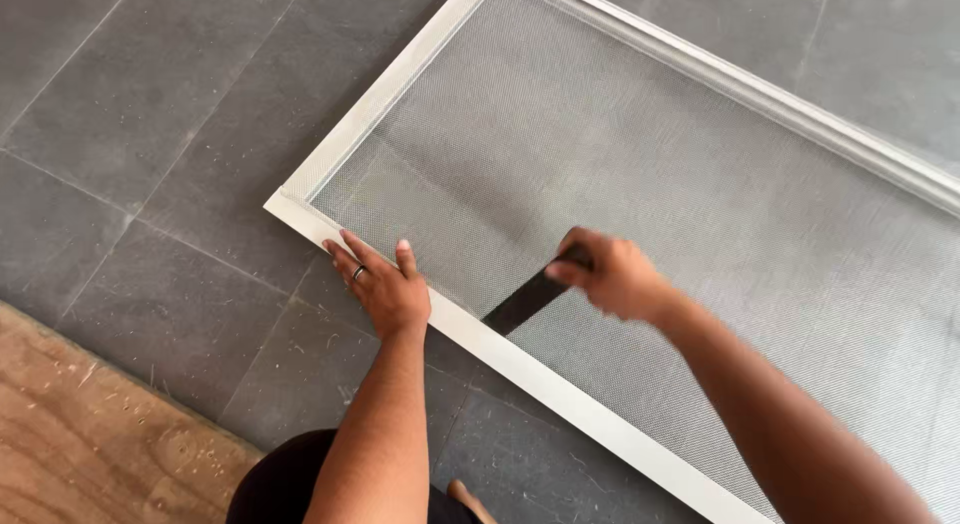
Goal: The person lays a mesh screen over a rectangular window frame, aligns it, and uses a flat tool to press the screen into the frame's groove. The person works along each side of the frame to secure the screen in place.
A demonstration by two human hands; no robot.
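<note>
Your right hand (618, 276) is motion-blurred, so finger positions cannot be resolved; its grip hides the upper end of the black tool (527, 301), and you cannot tell the tool's kind. The window screen (640, 164) is cut off by the top, right and bottom edges; only one corner shows. Your left hand (385, 281) covers a stretch of the white frame (560, 394); the ring (357, 273) is too small to make out detail. Both forearms leave the picture at the bottom edge.
</note>
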